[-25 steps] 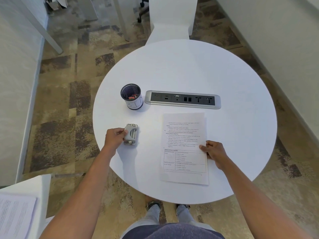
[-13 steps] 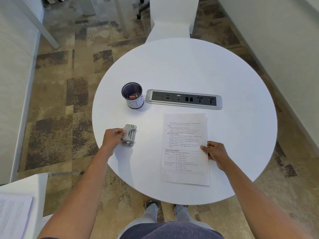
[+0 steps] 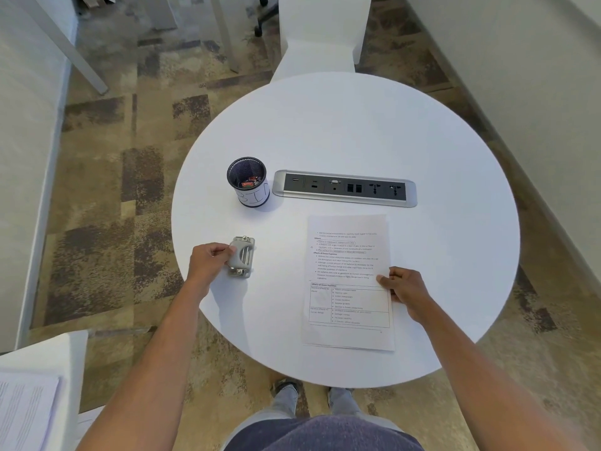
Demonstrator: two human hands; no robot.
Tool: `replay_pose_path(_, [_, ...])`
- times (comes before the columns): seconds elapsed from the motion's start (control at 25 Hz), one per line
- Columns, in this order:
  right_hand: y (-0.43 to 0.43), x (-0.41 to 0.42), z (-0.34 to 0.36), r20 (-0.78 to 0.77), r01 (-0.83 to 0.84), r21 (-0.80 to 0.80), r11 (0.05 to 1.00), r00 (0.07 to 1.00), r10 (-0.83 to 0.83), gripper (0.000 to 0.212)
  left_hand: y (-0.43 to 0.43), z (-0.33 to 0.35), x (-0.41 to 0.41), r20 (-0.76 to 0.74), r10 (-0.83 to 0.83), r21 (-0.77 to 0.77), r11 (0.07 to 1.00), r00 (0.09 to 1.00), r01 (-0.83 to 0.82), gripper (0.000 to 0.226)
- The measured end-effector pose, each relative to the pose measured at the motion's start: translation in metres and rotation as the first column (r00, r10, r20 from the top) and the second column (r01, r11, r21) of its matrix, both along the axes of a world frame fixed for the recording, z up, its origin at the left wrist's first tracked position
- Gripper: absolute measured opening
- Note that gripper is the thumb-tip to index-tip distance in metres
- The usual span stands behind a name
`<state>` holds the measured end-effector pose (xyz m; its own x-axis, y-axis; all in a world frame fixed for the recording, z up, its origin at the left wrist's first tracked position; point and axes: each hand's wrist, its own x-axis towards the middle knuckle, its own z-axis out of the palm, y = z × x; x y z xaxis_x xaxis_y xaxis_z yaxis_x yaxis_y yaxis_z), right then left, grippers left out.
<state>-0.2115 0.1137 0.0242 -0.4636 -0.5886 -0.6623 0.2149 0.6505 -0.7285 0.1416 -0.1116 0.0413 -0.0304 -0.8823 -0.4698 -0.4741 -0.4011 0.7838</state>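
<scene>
A printed paper sheet [image 3: 349,271] lies flat on the round white table [image 3: 341,131], right of centre. My right hand [image 3: 405,288] pinches the sheet's right edge, thumb on top of the page. A small grey hole punch [image 3: 242,257] stands on the table near its left edge. My left hand [image 3: 208,260] grips the punch from its left side, fingers curled round it.
A dark mesh cup [image 3: 247,185] labelled BIN, with small items inside, stands left of a built-in socket strip [image 3: 344,188]. A white side surface with papers [image 3: 22,408] is at the lower left. A white seat [image 3: 322,30] stands beyond the table. Walls run along both sides.
Both hands hold as before. The punch and the left hand have shifted slightly, and the view has moved a little; the sheet lies in the same place.
</scene>
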Motion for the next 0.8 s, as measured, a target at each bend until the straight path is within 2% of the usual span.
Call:
replay_pose_path(0.12, [0.002, 0.000, 0.000, 0.008, 0.005, -0.008, 1.000, 1.000, -0.005, 0.008, 0.012, 0.011, -0.004, 0.173, 0.196, -0.291, 0.947, 0.965, -0.140, 0.026])
replay_pose_path(0.2, [0.003, 0.001, 0.005, 0.017, 0.002, -0.038, 0.999, 1.000, -0.001, 0.009, 0.032, 0.021, -0.024, 0.122, 0.178, -0.425, 0.899, 0.976, -0.110, 0.017])
replay_pose_path(0.28, [0.004, -0.001, 0.015, 0.030, 0.015, -0.098, 0.995, 0.999, -0.012, 0.004, 0.051, 0.026, -0.054, 0.008, 0.010, -0.375, 0.927, 1.000, -0.006, 0.011])
replay_pose_path(0.36, [0.002, -0.004, 0.030, 0.034, 0.031, -0.183, 0.983, 0.999, -0.025, 0.007, 0.064, 0.034, -0.083, -0.085, -0.186, -0.159, 0.972, 0.979, 0.171, 0.023])
replay_pose_path(0.44, [0.000, -0.010, 0.048, 0.026, 0.031, -0.278, 0.960, 0.999, -0.024, 0.012, 0.071, 0.040, -0.101, -0.193, -0.420, 0.030, 0.901, 0.887, 0.433, 0.037])
replay_pose_path(0.52, [-0.001, -0.014, 0.066, 0.011, 0.000, -0.379, 0.925, 1.000, 0.005, 0.015, 0.074, 0.044, -0.113, -0.284, -0.554, 0.017, 0.813, 0.782, 0.582, 0.040])
replay_pose_path(0.56, [0.000, -0.016, 0.073, 0.007, -0.014, -0.425, 0.905, 1.000, 0.019, 0.017, 0.074, 0.046, -0.118, -0.305, -0.567, -0.028, 0.808, 0.765, 0.588, 0.038])
replay_pose_path(0.68, [0.003, -0.022, 0.086, 0.001, -0.077, -0.486, 0.871, 0.996, 0.089, 0.023, 0.075, 0.054, -0.130, -0.329, -0.501, -0.126, 0.864, 0.800, 0.488, 0.028])
replay_pose_path(0.8, [0.007, -0.023, 0.088, -0.036, -0.193, -0.406, 0.893, 0.980, 0.195, 0.023, 0.079, 0.057, -0.136, -0.337, -0.505, -0.149, 0.862, 0.795, 0.485, 0.023])
